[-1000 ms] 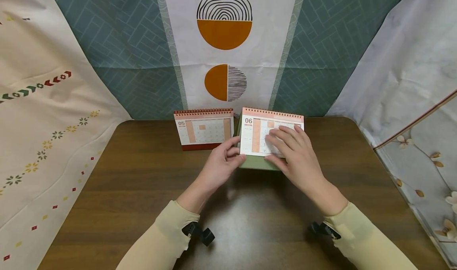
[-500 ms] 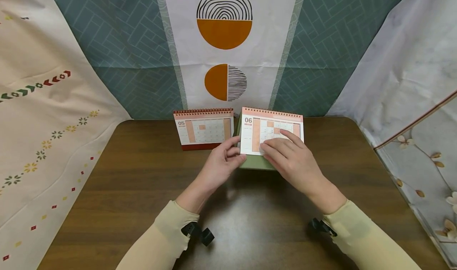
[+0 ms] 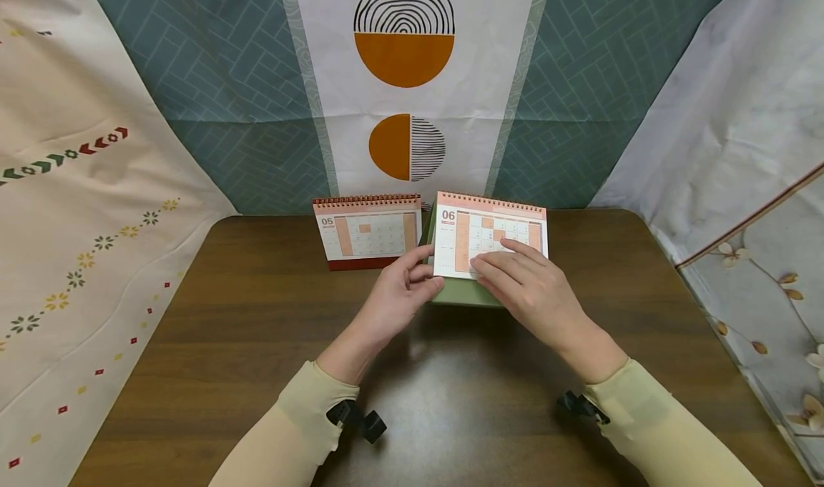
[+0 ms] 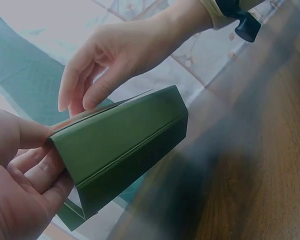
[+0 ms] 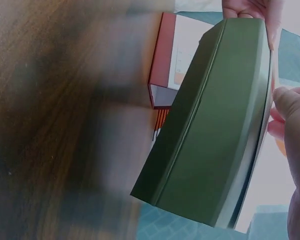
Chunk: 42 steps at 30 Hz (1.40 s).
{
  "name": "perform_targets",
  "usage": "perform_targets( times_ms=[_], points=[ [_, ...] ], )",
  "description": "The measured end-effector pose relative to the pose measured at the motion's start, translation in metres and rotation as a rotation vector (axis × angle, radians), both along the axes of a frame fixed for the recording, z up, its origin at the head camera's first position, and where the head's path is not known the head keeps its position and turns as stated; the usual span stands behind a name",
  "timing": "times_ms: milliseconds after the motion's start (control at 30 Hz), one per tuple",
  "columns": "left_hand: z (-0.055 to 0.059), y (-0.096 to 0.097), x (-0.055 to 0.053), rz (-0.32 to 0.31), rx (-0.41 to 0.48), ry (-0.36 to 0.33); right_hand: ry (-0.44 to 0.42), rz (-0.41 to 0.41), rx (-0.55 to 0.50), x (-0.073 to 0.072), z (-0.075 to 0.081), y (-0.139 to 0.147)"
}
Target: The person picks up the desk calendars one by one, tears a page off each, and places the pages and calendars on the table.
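A green desk calendar (image 3: 463, 293) with a spiral binding shows its 06 page (image 3: 445, 254) in the head view. My left hand (image 3: 398, 294) grips its left side, thumb at the lower front corner. In the left wrist view the fingers (image 4: 45, 172) of that hand reach inside the folded green stand. Over the lower middle of the page, my right hand (image 3: 534, 297) touches the paper with bent, relaxed fingertips grouped together. From the right wrist the thumb and fingertips (image 5: 276, 129) appear against the page's face, beside the green base (image 5: 215, 120).
A red desk calendar (image 3: 360, 264) open at 05 stands just left of the green one. Both are near the back of the brown wooden table (image 3: 270, 344). Patterned cloth (image 3: 244, 79) hangs behind and on both sides.
My right hand's fingers, earlier spread over the right half of the page, have drawn together and slid down to the left, uncovering more of the grid. My left hand keeps its grip.
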<state>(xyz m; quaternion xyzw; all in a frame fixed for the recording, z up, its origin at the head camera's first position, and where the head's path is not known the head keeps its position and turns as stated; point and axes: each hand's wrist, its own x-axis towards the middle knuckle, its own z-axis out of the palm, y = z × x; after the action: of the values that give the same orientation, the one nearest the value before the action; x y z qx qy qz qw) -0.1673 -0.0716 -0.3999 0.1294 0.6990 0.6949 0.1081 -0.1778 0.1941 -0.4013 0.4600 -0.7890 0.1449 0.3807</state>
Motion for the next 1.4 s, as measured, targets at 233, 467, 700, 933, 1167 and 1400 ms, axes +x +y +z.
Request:
perform_targets(
  times_ms=[233, 467, 700, 933, 1167, 1400],
  points=[
    [-0.003, -0.001, -0.001, -0.001, -0.005, 0.002, -0.057, -0.042, 0.03, 0.003, -0.002, 0.003],
    [-0.002, 0.0, -0.001, -0.009, -0.007, 0.016, -0.104, -0.031, 0.058, -0.001, -0.004, -0.002],
    [0.0, -0.001, -0.001, -0.011, -0.012, 0.023, -0.131, -0.035, 0.1, -0.006, -0.004, -0.007],
    [-0.001, -0.002, 0.0, -0.006, -0.028, 0.031, -0.207, -0.021, 0.033, -0.013, 0.0, -0.011],
    [0.001, 0.0, 0.001, -0.015, -0.023, 0.033, -0.236, -0.044, -0.014, -0.014, 0.004, -0.016],
    [0.002, 0.001, 0.002, -0.013, -0.024, 0.023, -0.246, -0.029, -0.04, -0.013, 0.005, -0.016]
  ],
)
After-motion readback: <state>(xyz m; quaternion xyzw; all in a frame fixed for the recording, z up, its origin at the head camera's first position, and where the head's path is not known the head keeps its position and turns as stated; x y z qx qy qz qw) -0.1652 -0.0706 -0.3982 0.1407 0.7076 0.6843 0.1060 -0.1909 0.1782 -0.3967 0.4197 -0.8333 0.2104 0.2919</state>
